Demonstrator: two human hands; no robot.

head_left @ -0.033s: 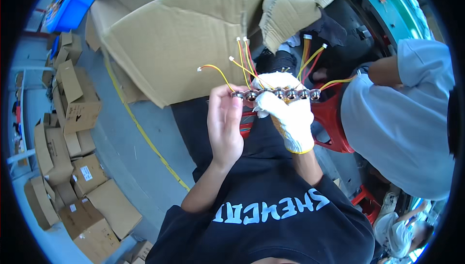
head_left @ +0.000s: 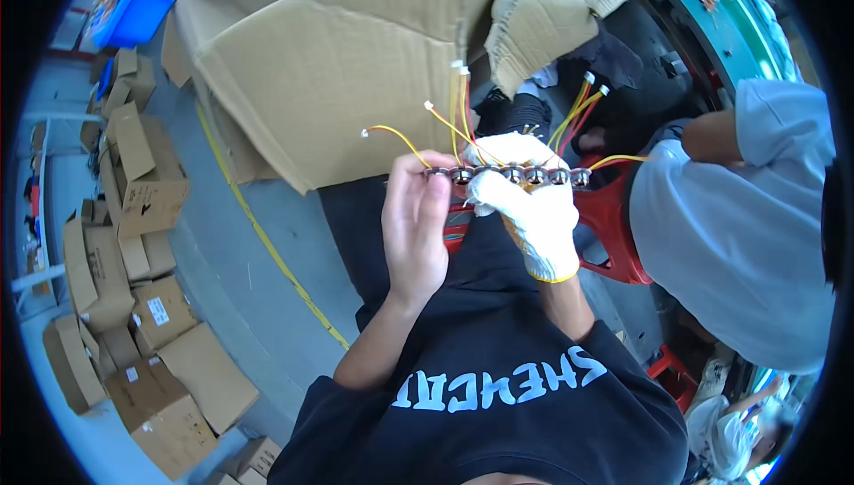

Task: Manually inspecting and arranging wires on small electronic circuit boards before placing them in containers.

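From the person's head, the wide fisheye view looks steeply down over the black shirt (head_left: 551,432) onto the left hand (head_left: 416,232) and gloved right hand (head_left: 541,218), fairly near, with the floor (head_left: 222,280) farther below, perhaps too bent toward the rim to judge.

A straight row of round, shiny metal pieces (head_left: 513,174) spans from the bare left hand (head_left: 416,227) across the white-gloved right hand (head_left: 541,227); thin yellow and red wires (head_left: 467,104) (several tipped with small white plugs (head_left: 605,90)) fan out beyond both hands.
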